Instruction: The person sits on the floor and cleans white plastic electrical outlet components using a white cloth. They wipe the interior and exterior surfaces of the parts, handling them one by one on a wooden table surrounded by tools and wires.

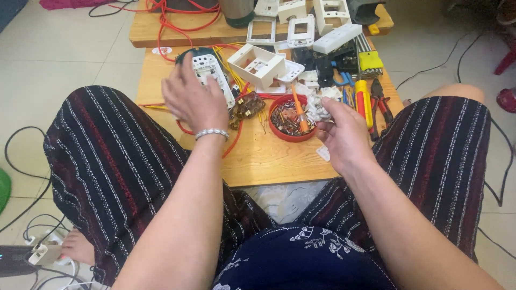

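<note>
The right hand (344, 134) has its fingertips pinched narrow around a small white plastic part (318, 107), crumpled-looking and hard to make out, held just over the right rim of a red bowl (279, 131) full of screws and bits of metal. The left hand (193, 99) lies spread and loose, fingers wide, over a white socket module (210, 72) that sits on a dark round base at the far left of the low wooden table (263, 158); it touches the module but I cannot tell whether it actually grips it. My worry is the pinch: the white part is small and held by the tips alone, so a slip could drop it into the bowl among the screws, or off the near edge to the floor between the knees. An orange-handled screwdriver (299, 115) leans out of the bowl right beside those fingers, and a nudge could tip the bowl and scatter its load. The loose red wire (231, 142) curling under the left wrist could snag on the bracelet and drag the module. The module itself looks opened, white face up, with yellow and red leads trailing from it toward an open white box frame (258, 64) just to its right.
</note>
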